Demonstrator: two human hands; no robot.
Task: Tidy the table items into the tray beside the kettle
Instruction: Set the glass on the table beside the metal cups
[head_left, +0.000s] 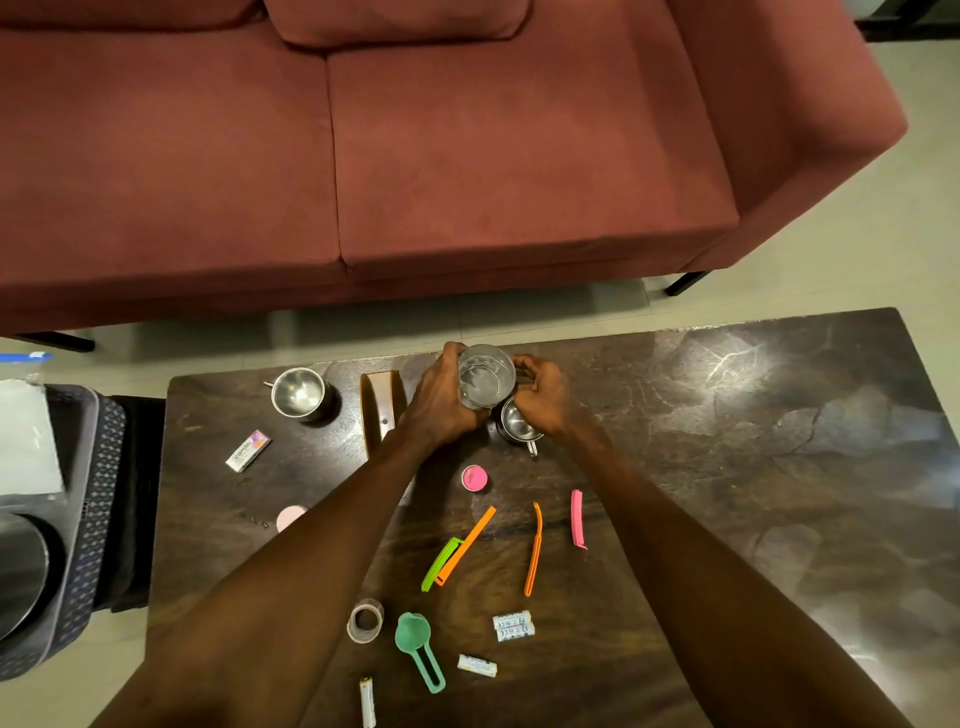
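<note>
Table (727, 467), kettle (21, 571) perhaps cropped left.

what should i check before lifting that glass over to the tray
1. Left hand grips the clear glass from its left side: ok.
2. Right hand on the glass: cannot tell, its fingers curl at the right rim and over the small steel cup.
3. Glass empty: cannot tell, too reflective.
4. Steel cup clear of the glass: not ok, it sits right against it and may get knocked.
5. Tray reachable: ok, it lies off the table's left edge.
6. Path left: not ok, the wooden piece and larger steel cup stand in the way; lift high.
</note>
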